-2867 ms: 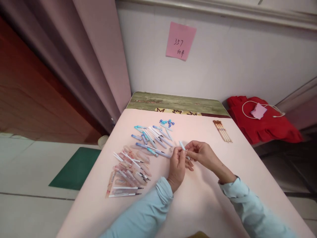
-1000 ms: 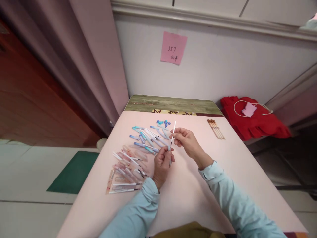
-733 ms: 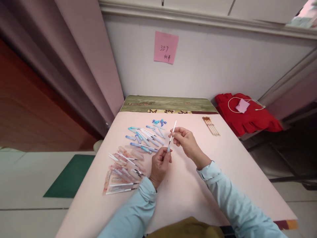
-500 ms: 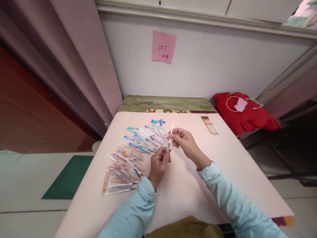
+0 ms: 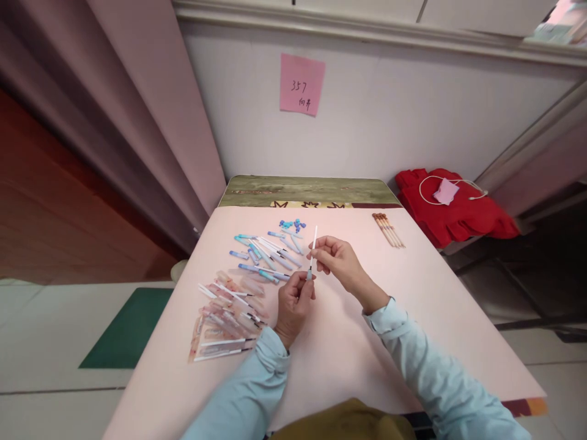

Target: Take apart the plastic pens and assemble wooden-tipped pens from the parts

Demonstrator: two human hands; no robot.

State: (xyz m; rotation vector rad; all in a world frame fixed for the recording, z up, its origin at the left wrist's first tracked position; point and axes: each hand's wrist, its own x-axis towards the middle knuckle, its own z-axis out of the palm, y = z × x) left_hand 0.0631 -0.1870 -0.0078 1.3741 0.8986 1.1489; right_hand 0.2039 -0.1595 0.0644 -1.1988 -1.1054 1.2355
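Note:
Between finger and thumb of my right hand [image 5: 334, 256] is a thin white pen refill [image 5: 314, 239], held nearly upright with its dark end down. My left hand [image 5: 296, 300] grips a small pale blue pen grip section [image 5: 309, 275] just below. The refill's lower end meets the top of this piece; how deep it sits I cannot tell. Beside my left hand lies a pile of pinkish clear pen parts and white refills [image 5: 232, 305]. Farther off are blue and lilac pen barrels and caps [image 5: 266, 253], with small blue and purple pieces [image 5: 292, 225] behind them.
Several brown-topped pens [image 5: 387, 230] lie in a row at the far right of the pale pink table cover [image 5: 367, 366]. Red cloth [image 5: 458, 214] with a white cord sits beyond the right edge. A wall with a pink note [image 5: 301, 84] stands behind the table.
The refill has come down and slightly left, its dark end now closer into the piece in my left hand. My right hand moved a little left with it; my left hand stayed nearly still.

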